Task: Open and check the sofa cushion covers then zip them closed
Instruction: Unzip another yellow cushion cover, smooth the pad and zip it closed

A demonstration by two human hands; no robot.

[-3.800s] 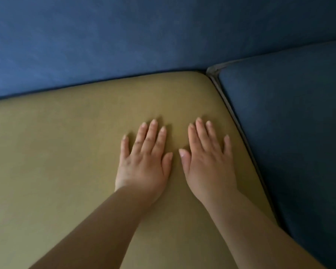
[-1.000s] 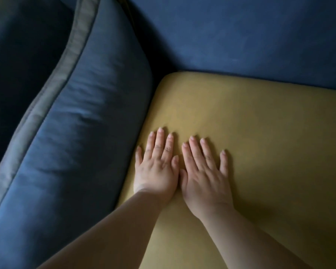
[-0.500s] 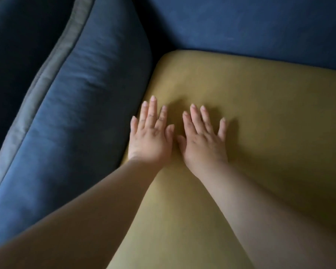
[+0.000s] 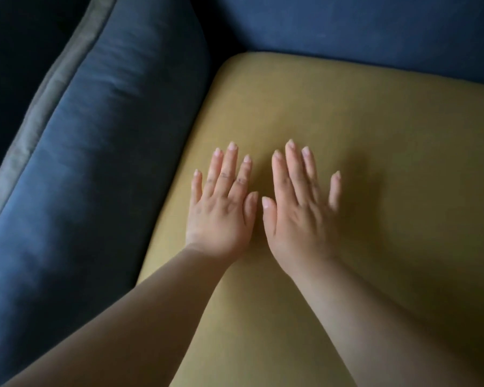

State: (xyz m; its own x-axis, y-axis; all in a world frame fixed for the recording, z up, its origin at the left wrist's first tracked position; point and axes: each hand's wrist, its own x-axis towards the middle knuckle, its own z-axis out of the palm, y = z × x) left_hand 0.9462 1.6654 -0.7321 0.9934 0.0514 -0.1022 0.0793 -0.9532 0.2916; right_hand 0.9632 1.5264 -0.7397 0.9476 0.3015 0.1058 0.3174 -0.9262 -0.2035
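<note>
While the left grip (image 4: 221, 216) and right grip (image 4: 299, 219) lie flat, holding nothing, the mustard cushion (image 4: 375, 129) looks smooth.

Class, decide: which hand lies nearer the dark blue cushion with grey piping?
Left. The left hand lies flat on the yellow cushion near its edge beside the blue cushion; the right hand lies flat beyond it, farther from that cushion.

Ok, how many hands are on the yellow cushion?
2. The left hand lies flat on the yellow cushion, nearer the blue cushion; the right hand lies flat just beside it. None seems hidden.
</note>
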